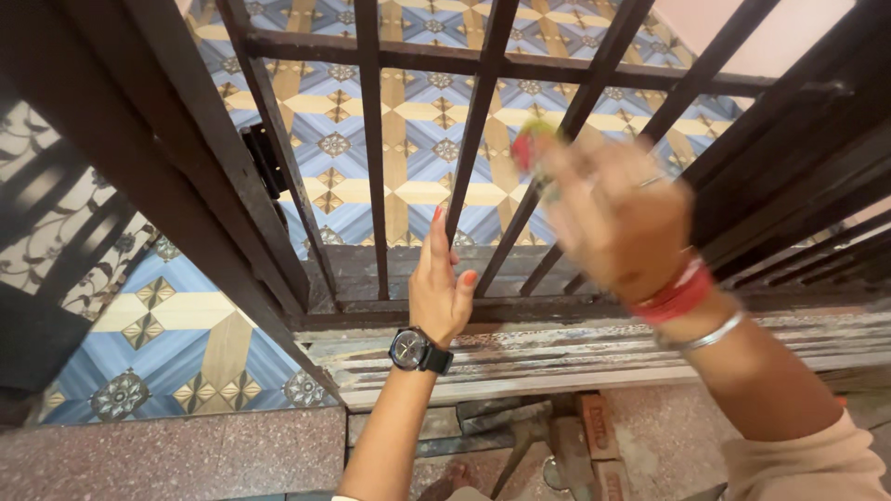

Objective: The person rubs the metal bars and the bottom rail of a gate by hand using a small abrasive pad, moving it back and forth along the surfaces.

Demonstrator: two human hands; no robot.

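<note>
- The left hand (pixel 444 283) lies open, flat against a dark iron bar of the gate (pixel 371 139), fingers pointing to twelve o'clock; it grasps nothing, only presses there.
- The right hand (pixel 613 213), at two o'clock from the left, is blurred; it seems to pinch a small red-and-green thing (pixel 529 144) at its fingertips, touching a slanted bar. I cannot tell the grip for sure.
- Risk: pinched so lightly, the small thing could slip between the bars onto the patterned tile floor (pixel 418 148) beyond.
- Risk: fingers laid among the bars could be nipped if the gate swings.
- Count: two hands; one black wristwatch (pixel 415 350) on the left; red bangles (pixel 676 295) and one silver bangle (pixel 710 336) on the right; roughly six bars in view; bricks (pixel 599 427) at six o'clock.
</note>
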